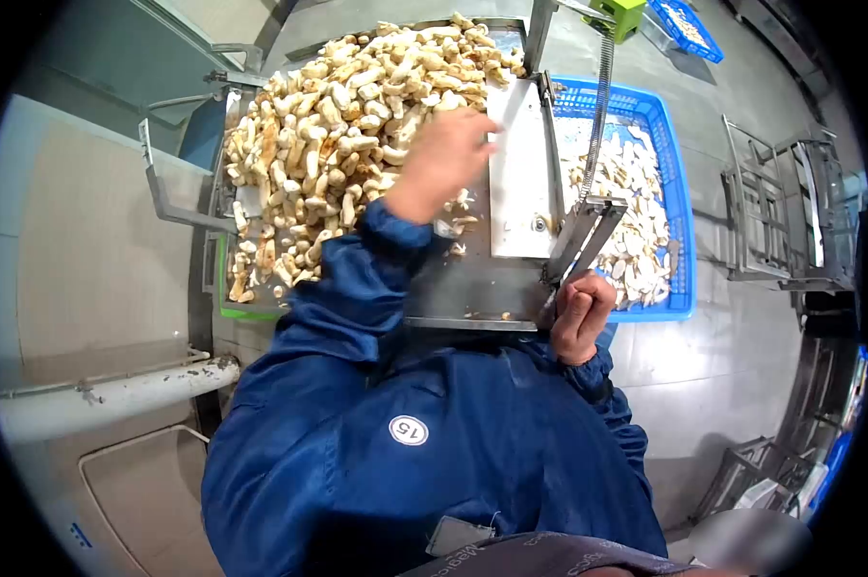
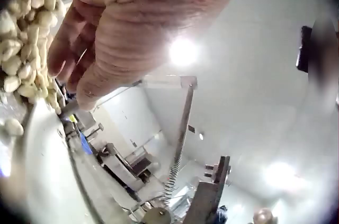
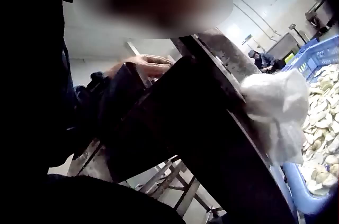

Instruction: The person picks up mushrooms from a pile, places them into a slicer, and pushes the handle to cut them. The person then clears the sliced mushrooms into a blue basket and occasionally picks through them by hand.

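Whole mushrooms (image 1: 357, 115): cream with brown patches, heaped in mixed directions on the metal bench (image 1: 477, 288). Mushroom slices (image 1: 636, 192): pale, thin, loosely layered inside the blue basket (image 1: 682, 207). Cutter arm (image 1: 584, 238): metal, slanted, coil spring (image 1: 601, 96) at its end.

Left hand (image 2: 135, 28) beside piled mushrooms (image 2: 24, 44)

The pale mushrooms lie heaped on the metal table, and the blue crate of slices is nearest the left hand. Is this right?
No: the blue crate of slices is nearest the right hand, as the head view shows. The pale mushrooms are as you say.
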The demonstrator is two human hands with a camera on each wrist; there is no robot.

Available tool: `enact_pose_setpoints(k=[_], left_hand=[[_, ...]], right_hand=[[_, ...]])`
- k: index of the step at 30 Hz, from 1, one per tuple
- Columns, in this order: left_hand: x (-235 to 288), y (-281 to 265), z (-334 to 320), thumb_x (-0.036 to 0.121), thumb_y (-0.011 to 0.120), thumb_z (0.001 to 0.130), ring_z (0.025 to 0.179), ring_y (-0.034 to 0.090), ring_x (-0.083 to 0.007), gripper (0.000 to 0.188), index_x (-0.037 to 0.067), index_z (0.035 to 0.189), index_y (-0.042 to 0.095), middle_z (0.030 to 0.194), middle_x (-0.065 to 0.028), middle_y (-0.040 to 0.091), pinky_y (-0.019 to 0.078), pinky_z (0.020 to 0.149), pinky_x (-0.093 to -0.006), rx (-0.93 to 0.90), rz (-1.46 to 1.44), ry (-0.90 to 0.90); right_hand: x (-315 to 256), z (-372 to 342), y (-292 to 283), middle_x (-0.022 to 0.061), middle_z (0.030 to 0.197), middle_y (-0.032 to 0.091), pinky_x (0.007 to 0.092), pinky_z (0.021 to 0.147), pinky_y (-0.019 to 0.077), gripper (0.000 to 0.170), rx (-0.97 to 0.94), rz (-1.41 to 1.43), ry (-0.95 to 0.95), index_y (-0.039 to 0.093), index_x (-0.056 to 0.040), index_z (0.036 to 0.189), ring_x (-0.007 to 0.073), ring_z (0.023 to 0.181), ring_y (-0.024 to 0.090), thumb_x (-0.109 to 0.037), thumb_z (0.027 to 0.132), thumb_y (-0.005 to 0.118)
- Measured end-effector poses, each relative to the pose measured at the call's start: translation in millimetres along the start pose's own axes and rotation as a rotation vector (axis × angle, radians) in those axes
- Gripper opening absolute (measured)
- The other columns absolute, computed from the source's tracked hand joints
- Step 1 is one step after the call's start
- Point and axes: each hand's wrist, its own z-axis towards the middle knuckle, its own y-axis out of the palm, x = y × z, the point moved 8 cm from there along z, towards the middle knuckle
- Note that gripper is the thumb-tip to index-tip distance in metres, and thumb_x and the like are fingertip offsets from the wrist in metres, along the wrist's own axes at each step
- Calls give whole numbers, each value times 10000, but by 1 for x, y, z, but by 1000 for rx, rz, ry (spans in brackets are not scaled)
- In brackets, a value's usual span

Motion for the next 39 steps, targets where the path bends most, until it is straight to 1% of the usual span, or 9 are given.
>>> enact_pose_setpoints(k=[5,12,16,17,19,24,28,36,39], left_hand=[[-60,-73,-50,126,721,817,999,575,-282,224,93,1036,683,1018,-85,619,504,833,-373,-53,620,-135],[-71,-81,-60,90,630,848,944,576,-305,135,69,978,598,942,-102,586,501,784,-416,12,598,-57],[-56,-71,-38,149,648,852,858,612,-326,126,52,899,582,860,-130,634,494,727,-437,79,231,-75],[-56,-58,-31,150,667,844,795,657,-283,133,44,901,610,836,-115,669,517,703,-397,17,48,-211],[-57,-13,-18,158,682,834,775,686,-214,175,24,938,642,830,-94,698,534,683,-340,19,-384,-291],[-43,112,26,177,708,834,667,699,-194,267,-67,923,646,777,-125,703,533,574,-333,-44,-792,-528],[-43,136,31,215,740,816,652,699,-221,289,-15,966,652,737,-134,703,544,628,-327,137,-597,-408],[-19,118,7,182,778,807,726,709,-214,267,29,1018,718,841,-137,728,550,663,-314,157,-592,-273],[-23,126,10,96,742,854,730,652,-111,275,-12,1101,689,844,-97,728,538,667,-260,44,-614,-325]], right_hand=[[-5,6,5,14,694,407,225,464,277,159,-13,-37,-65,418,-53,1016,71,526,356,-207,1055,400],[3,0,-2,56,698,481,266,550,367,128,2,9,-6,488,-18,1011,129,592,449,-136,1032,444],[3,-3,-2,66,737,496,271,557,377,68,4,-5,-7,483,-16,1043,128,595,443,-70,1015,454],[1,-2,-2,65,735,495,268,556,378,73,6,-24,-30,481,-18,1038,124,597,445,-85,1018,460],[-1,0,-1,62,735,494,268,557,380,91,19,-12,-16,480,-20,1034,123,597,447,-109,1023,464],[1,-1,-2,62,744,501,275,568,398,117,-13,-37,-11,483,-22,1047,128,606,464,-136,1029,465],[4,-5,-3,61,731,497,277,571,398,96,14,-34,10,480,-30,1053,132,605,466,-121,1020,476],[4,-3,-3,66,769,511,274,566,394,118,-26,-26,2,474,-36,1064,129,609,470,-149,1029,462],[-31,39,1,35,774,495,236,555,374,121,-26,71,104,473,-41,1083,91,613,447,-151,1041,444]])
